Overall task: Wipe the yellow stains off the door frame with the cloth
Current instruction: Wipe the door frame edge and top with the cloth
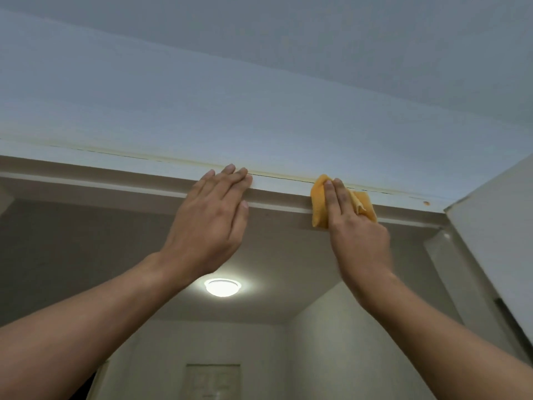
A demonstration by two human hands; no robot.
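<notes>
The white top of the door frame [282, 187] runs across the view overhead. A thin yellowish stain line [161, 159] follows its upper edge, and a small orange spot [426, 203] sits near its right end. My right hand [356, 229] presses an orange-yellow cloth [318, 203] flat against the frame's face. My left hand [213, 215] lies flat on the frame to the left of the cloth, fingers together, holding nothing.
An open white door [496, 226] stands at the right edge. Beyond the frame a lit round ceiling lamp [222, 287] hangs in the room ahead. White wall and ceiling fill the upper half.
</notes>
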